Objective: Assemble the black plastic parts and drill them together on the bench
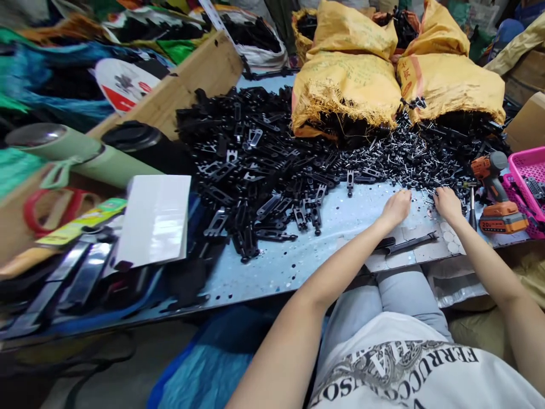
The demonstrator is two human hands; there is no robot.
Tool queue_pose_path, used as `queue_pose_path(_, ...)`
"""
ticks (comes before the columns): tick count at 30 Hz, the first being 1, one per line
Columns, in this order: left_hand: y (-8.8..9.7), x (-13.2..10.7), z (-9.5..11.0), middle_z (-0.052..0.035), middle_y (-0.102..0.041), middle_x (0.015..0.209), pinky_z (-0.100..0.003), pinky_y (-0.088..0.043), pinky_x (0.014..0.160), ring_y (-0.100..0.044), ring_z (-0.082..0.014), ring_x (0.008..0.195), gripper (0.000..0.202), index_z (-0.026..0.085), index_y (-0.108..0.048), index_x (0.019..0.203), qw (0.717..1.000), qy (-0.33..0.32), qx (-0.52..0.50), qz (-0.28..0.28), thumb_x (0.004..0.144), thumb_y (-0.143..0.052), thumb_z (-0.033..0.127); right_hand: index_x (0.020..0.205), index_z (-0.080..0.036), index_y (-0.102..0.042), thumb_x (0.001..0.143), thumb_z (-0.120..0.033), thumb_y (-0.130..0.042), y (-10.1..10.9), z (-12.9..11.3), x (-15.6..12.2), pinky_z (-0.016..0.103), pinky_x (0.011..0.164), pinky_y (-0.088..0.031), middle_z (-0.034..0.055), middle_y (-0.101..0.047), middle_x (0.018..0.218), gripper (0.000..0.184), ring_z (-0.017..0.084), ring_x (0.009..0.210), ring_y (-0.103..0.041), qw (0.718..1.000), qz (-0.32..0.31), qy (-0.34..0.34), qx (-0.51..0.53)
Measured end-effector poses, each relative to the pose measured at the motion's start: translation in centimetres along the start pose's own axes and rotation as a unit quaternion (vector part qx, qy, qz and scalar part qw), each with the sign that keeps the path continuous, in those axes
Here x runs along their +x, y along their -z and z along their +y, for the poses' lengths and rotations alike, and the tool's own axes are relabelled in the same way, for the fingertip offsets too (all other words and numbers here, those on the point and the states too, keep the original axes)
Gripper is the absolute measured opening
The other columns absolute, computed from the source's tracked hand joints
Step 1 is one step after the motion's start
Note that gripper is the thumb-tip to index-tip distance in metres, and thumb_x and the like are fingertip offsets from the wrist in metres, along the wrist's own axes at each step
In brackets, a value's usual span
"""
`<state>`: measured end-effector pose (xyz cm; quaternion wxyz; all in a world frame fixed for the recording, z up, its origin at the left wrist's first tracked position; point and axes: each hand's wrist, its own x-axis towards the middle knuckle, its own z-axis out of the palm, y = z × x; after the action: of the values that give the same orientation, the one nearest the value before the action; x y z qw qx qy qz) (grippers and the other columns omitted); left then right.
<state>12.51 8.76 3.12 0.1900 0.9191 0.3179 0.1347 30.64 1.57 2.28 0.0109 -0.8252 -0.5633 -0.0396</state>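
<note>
My left hand (397,207) is closed at the near edge of a heap of small screws and black parts (409,153). Its fingertips are turned away, so what they grip, if anything, is hidden. A short distance to the right, my right hand (448,204) has its fingers curled together by the same heap, beside some loose screws; whatever is in them cannot be made out. Between my forearms, a long black part (411,243) lies on a pale board (447,241) at the table's front edge.
A heap of black plastic parts (255,153) covers the table's middle. Two yellow woven sacks (344,91) stand behind. To the right are a cordless drill (496,193), a hammer (472,210) and a pink basket (528,165). A white box (153,218) and green tumbler (93,156) sit left.
</note>
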Motion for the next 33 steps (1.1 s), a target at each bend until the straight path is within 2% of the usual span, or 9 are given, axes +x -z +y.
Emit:
queue_pose_path(1,0.8,-1.9,-1.0,-0.0127,-0.061,0.102,-0.033,-0.047,0.084,-0.059,-0.0211,0.094,0.022,0.012,-0.056,0.103,1.000,-0.002,-0.006,0.020,0.085,-0.044,0.012,0.107,-0.014,-0.058,0.091,-0.023,-0.038,-0.3,0.0,0.5,0.030,0.074,-0.040,0.0143,-0.059,0.104,0.027,0.024,0.098,-0.050,1.000,-0.005,0.017,0.001)
queue_pose_path(3,2.2,-6.2,-3.1,-0.0094,-0.063,0.097,-0.032,-0.048,0.083,-0.061,-0.0188,0.090,0.020,0.014,-0.057,0.102,0.991,-0.013,-0.055,0.121,0.084,-0.050,0.018,0.104,-0.014,-0.060,0.089,-0.018,-0.040,-0.7,-0.3,1.5,0.030,0.074,-0.040,0.0146,-0.060,0.102,0.026,0.024,0.098,-0.051,0.999,-0.024,0.044,0.000)
queue_pose_path(5,3.0,-10.7,-5.0,-0.0051,-0.065,0.087,-0.030,-0.050,0.079,-0.062,-0.0149,0.079,0.019,0.016,-0.059,0.100,0.970,0.024,-0.111,0.214,0.084,-0.052,0.023,0.100,-0.012,-0.061,0.086,-0.016,-0.042,-0.8,-0.8,2.1,0.032,0.076,-0.040,0.0158,-0.061,0.100,0.025,0.025,0.098,-0.052,0.998,-0.031,0.050,0.003)
queue_pose_path(8,2.4,-16.4,-6.7,-0.0026,-0.067,0.081,-0.028,-0.053,0.073,-0.063,-0.0128,0.070,0.022,0.016,-0.061,0.097,0.937,0.115,-0.176,0.278,0.082,-0.056,0.031,0.104,-0.012,-0.062,0.086,-0.021,-0.043,-0.5,-2.1,1.6,0.035,0.079,-0.041,0.0151,-0.060,0.101,0.028,0.025,0.094,-0.054,0.996,0.020,0.044,0.074)
queue_pose_path(11,0.8,-19.7,-7.4,-0.0026,-0.068,0.077,-0.028,-0.054,0.068,-0.064,-0.0129,0.067,0.025,0.016,-0.062,0.096,0.916,0.170,-0.200,0.303,0.081,-0.057,0.035,0.106,-0.017,-0.061,0.086,-0.026,-0.043,0.3,-4.2,-0.6,0.033,0.077,-0.045,0.0110,-0.057,0.101,0.029,0.021,0.084,-0.057,0.967,0.066,0.080,0.232)
queue_pose_path(16,0.0,-20.8,-7.5,-0.0052,-0.069,0.083,-0.031,-0.055,0.073,-0.066,-0.0153,0.073,0.022,0.017,-0.062,0.099,0.923,0.149,-0.117,0.335,0.084,-0.055,0.031,0.099,-0.022,-0.065,0.086,-0.034,-0.047,2.1,-7.6,-4.9,0.031,0.073,-0.051,0.0082,-0.056,0.102,0.025,0.018,0.085,-0.058,0.902,-0.015,0.187,0.389)
queue_pose_path(20,0.4,-20.7,-7.2,-0.0103,-0.069,0.096,-0.036,-0.055,0.083,-0.066,-0.0199,0.091,0.022,0.017,-0.062,0.102,0.953,0.059,-0.067,0.291,0.088,-0.050,0.027,0.094,-0.020,-0.064,0.084,-0.034,-0.053,3.4,-8.1,-6.7,0.030,0.074,-0.050,0.0068,-0.063,0.092,0.021,0.016,0.077,-0.061,0.893,-0.096,0.214,0.385)
queue_pose_path(25,0.0,-21.0,-7.3,-0.0133,-0.068,0.100,-0.042,-0.053,0.087,-0.064,-0.0234,0.099,0.024,0.017,-0.061,0.106,0.974,0.011,-0.033,0.224,0.090,-0.047,0.029,0.088,-0.018,-0.065,0.081,-0.025,-0.056,4.7,-7.8,-7.2,0.026,0.071,-0.048,0.0046,-0.067,0.084,0.013,0.015,0.072,-0.062,0.899,-0.171,0.247,0.319)
queue_pose_path(33,0.6,-20.9,-8.5,-0.0150,-0.068,0.101,-0.041,-0.054,0.080,-0.065,-0.0221,0.095,0.026,0.017,-0.060,0.106,0.984,-0.065,0.000,0.163,0.092,-0.039,0.022,0.083,-0.018,-0.068,0.081,-0.013,-0.051,7.1,-10.3,-6.7,0.025,0.067,-0.041,0.0083,-0.069,0.084,0.018,0.020,0.076,-0.063,0.905,-0.185,0.378,0.062)
